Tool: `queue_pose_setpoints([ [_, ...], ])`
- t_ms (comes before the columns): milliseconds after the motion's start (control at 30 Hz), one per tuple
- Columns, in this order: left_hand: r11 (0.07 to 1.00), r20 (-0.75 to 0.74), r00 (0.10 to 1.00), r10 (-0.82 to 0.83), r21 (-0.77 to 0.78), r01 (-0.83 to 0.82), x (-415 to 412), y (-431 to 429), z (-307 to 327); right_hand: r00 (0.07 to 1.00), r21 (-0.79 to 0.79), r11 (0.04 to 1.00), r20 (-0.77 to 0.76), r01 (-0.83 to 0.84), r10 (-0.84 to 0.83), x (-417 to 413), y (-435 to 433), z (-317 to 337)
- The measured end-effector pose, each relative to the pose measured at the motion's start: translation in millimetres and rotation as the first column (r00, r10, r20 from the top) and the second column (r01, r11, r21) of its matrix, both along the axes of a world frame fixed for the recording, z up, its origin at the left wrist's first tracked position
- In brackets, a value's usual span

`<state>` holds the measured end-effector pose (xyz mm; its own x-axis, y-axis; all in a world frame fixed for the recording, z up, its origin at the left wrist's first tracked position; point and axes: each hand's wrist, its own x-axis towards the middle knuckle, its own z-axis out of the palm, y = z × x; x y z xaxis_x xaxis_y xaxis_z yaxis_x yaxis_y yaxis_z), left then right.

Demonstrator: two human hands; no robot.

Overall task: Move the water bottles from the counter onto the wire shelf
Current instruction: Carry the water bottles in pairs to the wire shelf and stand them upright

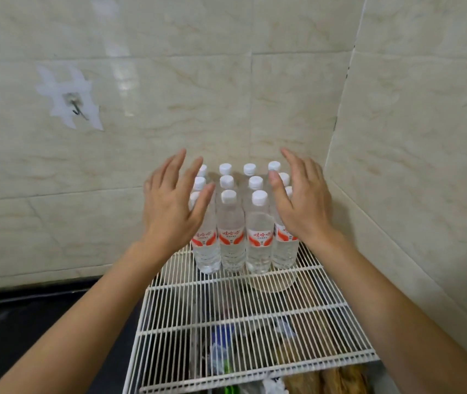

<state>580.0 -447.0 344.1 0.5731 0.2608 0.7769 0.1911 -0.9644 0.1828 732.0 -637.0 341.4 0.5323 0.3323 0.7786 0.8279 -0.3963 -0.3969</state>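
Note:
Several clear water bottles [232, 231] with white caps and red-and-white labels stand upright in tight rows at the back of the white wire shelf [226, 314], in the tiled corner. My left hand [169, 206] hovers at the left side of the group, fingers straight and spread, holding nothing. My right hand [303, 203] is at the right side of the group, fingers straight, also holding nothing. Both hands partly hide the outer bottles. Whether the palms touch the bottles is unclear.
Beige tiled walls [411, 166] close in behind and to the right of the shelf. A dark counter [27, 331] lies at lower left. Under the shelf, bags and packaged items [337, 376] show through the wires. A hook on white tape [75, 106] sticks to the wall at left.

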Motion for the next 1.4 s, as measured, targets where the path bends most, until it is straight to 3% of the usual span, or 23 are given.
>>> queue_pose_setpoints([
  [100,0.989,-0.044,0.992,0.117,0.093,-0.113,-56,13,-11,0.987,0.045,0.996,0.145,-0.078,0.071,-29,34,2],
  [233,0.919,-0.092,0.916,0.392,0.087,-0.384,-145,37,-15,0.942,0.027,0.954,0.165,-0.3,0.292,-90,106,-10],
  [533,0.56,-0.18,0.535,0.825,0.145,-0.815,-362,27,-35,0.713,-0.053,0.713,0.03,-0.699,0.701,-262,210,-59],
  [867,0.243,-0.216,0.227,0.95,0.047,-0.969,-600,14,-43,0.377,-0.157,0.374,0.01,-0.914,0.926,-518,284,-58],
  [1100,0.115,-0.267,0.117,0.956,-0.024,-0.993,-769,42,-46,0.197,-0.204,0.203,0.052,-0.957,0.979,-716,339,-58],
  [1200,0.112,-0.262,0.119,0.958,-0.042,-0.993,-819,66,-44,0.166,-0.236,0.168,0.029,-0.957,0.986,-770,360,-57],
  [1400,0.118,-0.361,0.134,0.923,-0.064,-0.991,-881,125,-65,0.203,-0.329,0.185,-0.02,-0.926,0.979,-824,418,-76],
])
